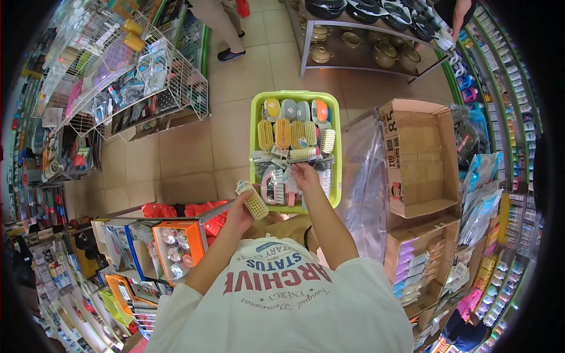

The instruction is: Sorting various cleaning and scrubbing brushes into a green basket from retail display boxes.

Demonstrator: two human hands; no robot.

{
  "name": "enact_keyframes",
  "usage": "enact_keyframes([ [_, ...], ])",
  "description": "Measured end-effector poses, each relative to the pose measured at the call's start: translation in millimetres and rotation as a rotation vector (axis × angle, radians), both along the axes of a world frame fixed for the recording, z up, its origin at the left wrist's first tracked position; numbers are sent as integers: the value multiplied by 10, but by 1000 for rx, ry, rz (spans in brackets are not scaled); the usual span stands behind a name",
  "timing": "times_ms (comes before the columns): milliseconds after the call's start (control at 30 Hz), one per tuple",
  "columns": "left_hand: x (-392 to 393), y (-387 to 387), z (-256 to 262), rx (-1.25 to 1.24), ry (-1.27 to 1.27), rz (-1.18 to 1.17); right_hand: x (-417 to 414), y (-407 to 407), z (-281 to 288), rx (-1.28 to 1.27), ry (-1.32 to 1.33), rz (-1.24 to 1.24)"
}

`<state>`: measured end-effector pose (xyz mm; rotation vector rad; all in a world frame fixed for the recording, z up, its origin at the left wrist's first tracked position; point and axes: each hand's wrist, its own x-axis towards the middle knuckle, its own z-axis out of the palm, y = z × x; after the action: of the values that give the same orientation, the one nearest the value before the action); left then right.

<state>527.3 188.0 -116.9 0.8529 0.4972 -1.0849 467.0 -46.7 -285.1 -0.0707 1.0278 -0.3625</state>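
My left hand (239, 215) grips a scrub brush (253, 202) with pale cream bristles, just outside the left front corner of a lime-green plastic basket (336, 176). Inside the basket, the fingers of my right hand (305, 177) are at the near edge of a cream-bristled brush (303, 153) lying sideways; whether they grip it is unclear. Beyond it are brushes with yellow bristles (265, 135) and orange bristles (282, 133). Yellow, grey and orange brush backs line the far end. A pink-framed brush (268, 187) and plastic-wrapped brushes fill the near end.
On the right stand an open cardboard box (423, 163) and clear plastic sheeting (362, 176). Wire display racks (176, 84) are at left, and a metal shelf (335, 48) with pots is ahead. Small boxes (176, 251) crowd my left elbow. A person's leg (225, 31) shows in the aisle.
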Motion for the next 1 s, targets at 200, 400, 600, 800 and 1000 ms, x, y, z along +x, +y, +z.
enact_keyframes([
  [200, 19, 61, -34, 62, -32, -9, -231, 168, 421, -135, 78, 88],
  [400, 46, 53, -58, 141, -64, -28, -306, -26, 597, -1579, 621, 750],
  [600, 43, -4, -35, 140, -67, -55, -149, -373, 550, -2043, 693, 939],
  [800, 20, 17, -58, 145, -66, -32, -116, -444, 567, -2219, 618, 1093],
  [1000, 16, 41, -10, 160, -59, -16, -174, -411, 617, -2366, 652, 1061],
])
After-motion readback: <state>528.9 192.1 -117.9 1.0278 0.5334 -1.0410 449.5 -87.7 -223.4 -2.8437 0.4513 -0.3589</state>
